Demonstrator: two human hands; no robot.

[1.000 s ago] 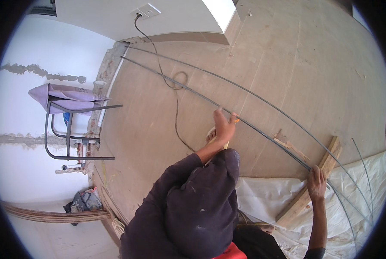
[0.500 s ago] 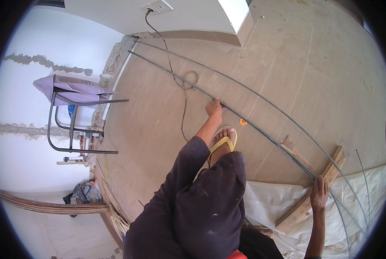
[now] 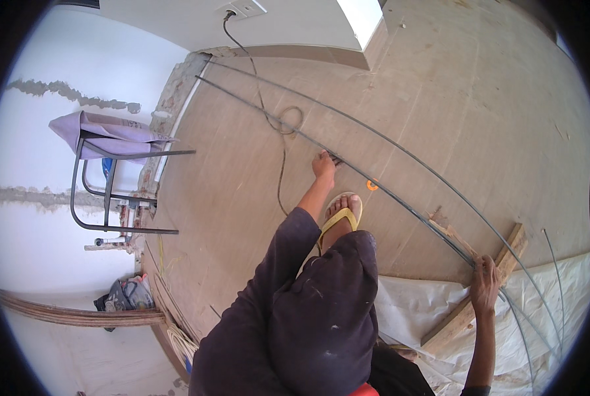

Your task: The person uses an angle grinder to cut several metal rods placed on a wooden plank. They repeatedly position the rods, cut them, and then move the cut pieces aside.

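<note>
Thin grey metal rods (image 3: 400, 202) run diagonally across the floor, close together over much of their length. My right hand (image 3: 485, 285) is closed around them beside a wooden plank (image 3: 448, 326). Farther left, my left hand (image 3: 323, 166) is closed just beside the rods, above my sandalled foot (image 3: 343, 212). Something dark shows at its fingertips, too small and partly hidden to name. Another long rod (image 3: 384, 136) arcs across the floor beyond, passing over the plank's far end.
A black cable (image 3: 262, 99) runs from a wall socket and loops under the rods. An orange ring (image 3: 372, 185) lies near them. White plastic sheeting (image 3: 413, 300) covers the floor at right. At left stands a metal frame (image 3: 110, 191) with a lilac cloth (image 3: 120, 135).
My left hand has shifted slightly toward me, off the rod it was touching. My right hand has moved a little left and away from me, along the rods.
</note>
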